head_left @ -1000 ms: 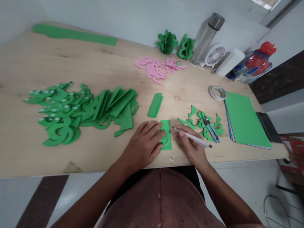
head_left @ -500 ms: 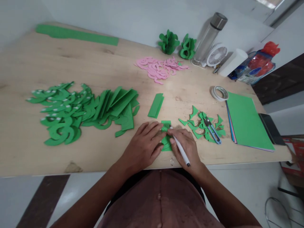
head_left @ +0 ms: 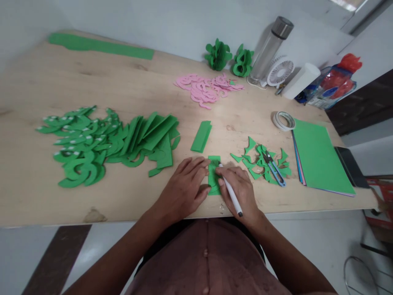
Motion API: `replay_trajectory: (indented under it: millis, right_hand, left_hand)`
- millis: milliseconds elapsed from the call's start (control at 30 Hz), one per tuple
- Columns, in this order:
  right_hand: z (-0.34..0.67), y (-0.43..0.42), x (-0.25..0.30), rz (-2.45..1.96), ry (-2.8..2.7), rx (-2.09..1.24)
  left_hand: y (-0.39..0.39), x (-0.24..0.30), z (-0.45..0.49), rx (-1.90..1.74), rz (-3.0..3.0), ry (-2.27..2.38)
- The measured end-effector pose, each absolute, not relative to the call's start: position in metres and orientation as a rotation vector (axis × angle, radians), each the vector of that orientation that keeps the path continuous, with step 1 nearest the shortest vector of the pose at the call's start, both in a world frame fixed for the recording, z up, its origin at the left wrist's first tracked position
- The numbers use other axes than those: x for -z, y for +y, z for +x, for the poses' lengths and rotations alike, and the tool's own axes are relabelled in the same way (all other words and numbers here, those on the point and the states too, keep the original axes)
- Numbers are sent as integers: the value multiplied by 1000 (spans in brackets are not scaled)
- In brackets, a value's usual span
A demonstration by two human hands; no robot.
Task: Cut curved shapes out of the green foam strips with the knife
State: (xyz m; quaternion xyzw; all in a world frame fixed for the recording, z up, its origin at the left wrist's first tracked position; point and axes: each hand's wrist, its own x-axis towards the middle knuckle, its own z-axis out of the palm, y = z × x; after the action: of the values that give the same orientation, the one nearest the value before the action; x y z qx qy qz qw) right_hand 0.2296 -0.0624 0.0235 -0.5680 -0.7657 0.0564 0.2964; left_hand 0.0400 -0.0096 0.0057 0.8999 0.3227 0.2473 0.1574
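Observation:
My left hand lies flat with fingers stretched out, pressing down a small green paper rectangle near the table's front edge. Pinched in my right hand is a white pen, its tip touching the top of that green piece. Part of the piece is hidden under both hands.
A wooden table holds a pile of green cut-outs at left, a folded green strip, pink cut-outs, green scraps with blue snips, a tape roll, stacked coloured sheets, a phone, a steel bottle, and a small fan.
My right hand has swung the pen from lying out to the right to pointing at the green piece, and moved in over it. My left hand stays pressed on the paper.

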Motion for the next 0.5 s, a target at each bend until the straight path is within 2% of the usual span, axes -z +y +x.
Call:
replay_trajectory:
  millis: [500]
  right_hand:
    - [229, -63, -23, -1513, -2056, -118]
  left_hand:
    - [-9, -6, 39, -680, 2634, 921]
